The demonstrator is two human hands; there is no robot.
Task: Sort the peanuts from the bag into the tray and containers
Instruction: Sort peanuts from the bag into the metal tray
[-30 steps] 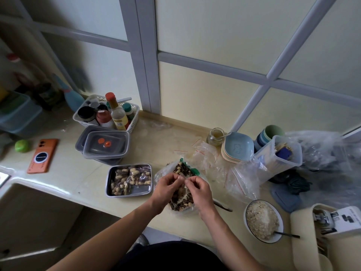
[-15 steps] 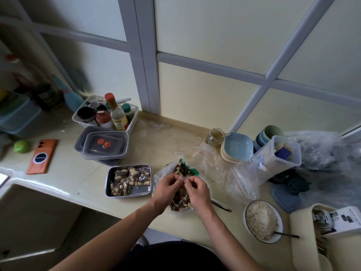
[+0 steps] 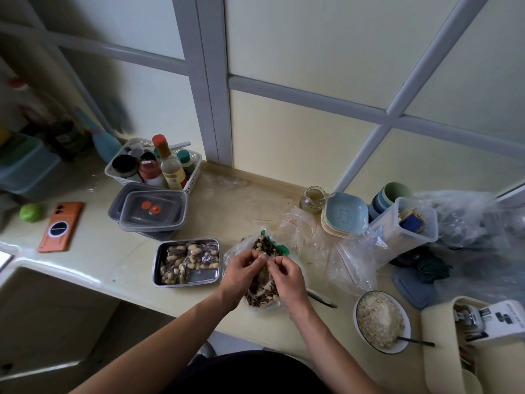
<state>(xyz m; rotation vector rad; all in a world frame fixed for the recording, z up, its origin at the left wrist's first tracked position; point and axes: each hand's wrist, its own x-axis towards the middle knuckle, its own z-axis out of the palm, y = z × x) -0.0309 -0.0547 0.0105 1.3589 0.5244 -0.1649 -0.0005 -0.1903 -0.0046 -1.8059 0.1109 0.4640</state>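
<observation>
Sorting partway: tray holding some peanuts, 2 stacked containers showing none. Bag lying just beside tray, looking mostly full. Left hand, right hand curling over it, fingertips meeting - cannot tell what they are pinching.

Soft, even daylight glows through the frosted panes onto the counter, leaving no hard shadows, only a faint sheen on the metal tray. The far left corner is dim and blurred, and wide-angle distortion bends the window bars towards the edges.
</observation>
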